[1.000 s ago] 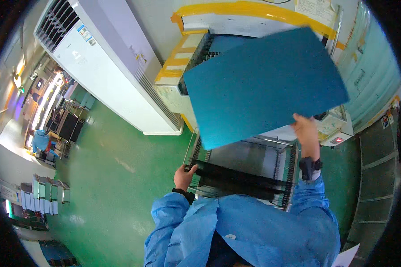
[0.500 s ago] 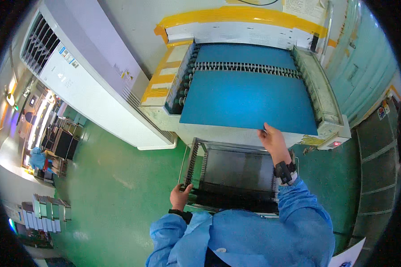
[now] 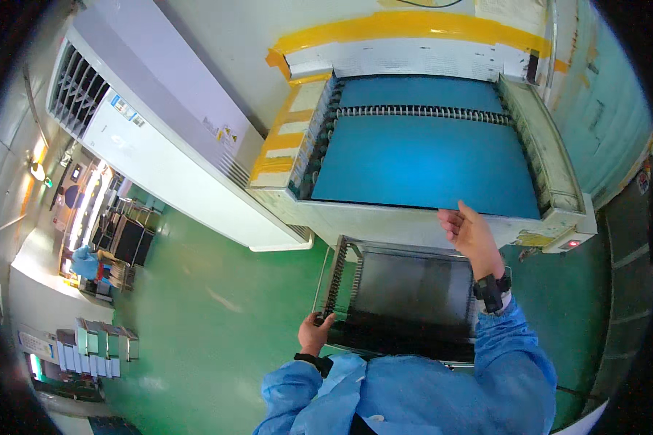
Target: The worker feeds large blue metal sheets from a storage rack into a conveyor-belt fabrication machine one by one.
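A large blue panel [image 3: 421,163] lies flat on the rollers of a pale conveyor machine [image 3: 384,223], its near edge along the machine's front. Behind a row of rollers lies another blue surface [image 3: 421,92]. My right hand [image 3: 471,230] is raised at the panel's near edge, fingers loosely curled, thumb apart, nothing visible in them. Whether a fingertip touches the panel I cannot tell. Below the machine stands a dark slotted rack [image 3: 413,290] with a metal frame. My left hand [image 3: 315,335] is closed round the near left corner of this rack.
A tall white air conditioner [image 3: 189,159] leans across the left in this view. Yellow tape [image 3: 413,27] edges the wall behind the machine. Grey panels [image 3: 631,290] stand at the right. Several stacked frames [image 3: 98,348] and a person in blue [image 3: 85,262] are far left on the green floor.
The whole scene has shifted to the right in the view. My right hand has turned, its thumb now farther from the fingers. My left hand keeps its hold on the rack.
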A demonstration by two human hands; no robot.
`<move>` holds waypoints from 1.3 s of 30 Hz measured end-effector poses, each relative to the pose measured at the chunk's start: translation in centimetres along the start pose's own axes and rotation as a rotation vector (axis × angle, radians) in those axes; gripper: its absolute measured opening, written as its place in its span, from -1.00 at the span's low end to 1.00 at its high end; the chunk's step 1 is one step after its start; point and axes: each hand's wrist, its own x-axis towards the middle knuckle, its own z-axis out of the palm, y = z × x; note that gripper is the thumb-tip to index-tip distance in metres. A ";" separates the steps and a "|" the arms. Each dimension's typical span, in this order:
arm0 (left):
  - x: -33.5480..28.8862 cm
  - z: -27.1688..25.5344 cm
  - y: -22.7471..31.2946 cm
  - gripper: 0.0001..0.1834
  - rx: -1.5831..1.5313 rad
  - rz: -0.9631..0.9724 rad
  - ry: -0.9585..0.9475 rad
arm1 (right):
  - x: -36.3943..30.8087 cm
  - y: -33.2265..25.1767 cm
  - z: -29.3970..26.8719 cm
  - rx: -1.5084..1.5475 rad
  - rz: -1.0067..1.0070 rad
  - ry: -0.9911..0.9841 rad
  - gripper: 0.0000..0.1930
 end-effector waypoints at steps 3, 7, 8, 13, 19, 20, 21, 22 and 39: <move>-0.4 -0.3 1.2 -0.22 0.022 0.007 -0.008 | 0.3 -0.4 0.2 0.007 -0.005 -0.037 -0.59; -0.4 -0.2 1.5 -0.23 0.021 0.011 0.009 | 0.9 -0.9 1.2 0.002 -0.004 -0.052 -0.60; -0.2 -0.2 1.1 -0.23 0.008 0.007 0.009 | 1.2 -1.0 1.2 -0.003 -0.010 -0.068 -0.60; 0.1 0.2 0.0 -0.27 0.001 0.038 0.015 | 2.3 -1.1 1.1 0.015 0.040 0.020 -0.61; -0.7 -0.2 1.8 -0.27 0.005 0.006 0.000 | 2.6 -0.4 0.2 0.010 0.047 0.032 -0.62; -1.2 -0.8 2.5 -0.27 0.027 0.001 0.011 | 2.5 -0.4 0.2 0.014 0.047 0.021 -0.62; -1.1 -0.6 2.0 -0.26 0.018 0.006 0.014 | 2.4 -0.5 0.2 -0.009 0.055 0.024 -0.62; -0.8 -0.2 1.2 -0.26 0.009 0.010 0.017 | 2.4 -0.6 0.2 -0.031 0.064 0.028 -0.62; -0.7 -0.4 1.0 -0.25 0.001 0.020 0.000 | 4.4 -3.5 -1.3 -1.395 -0.787 0.307 -0.62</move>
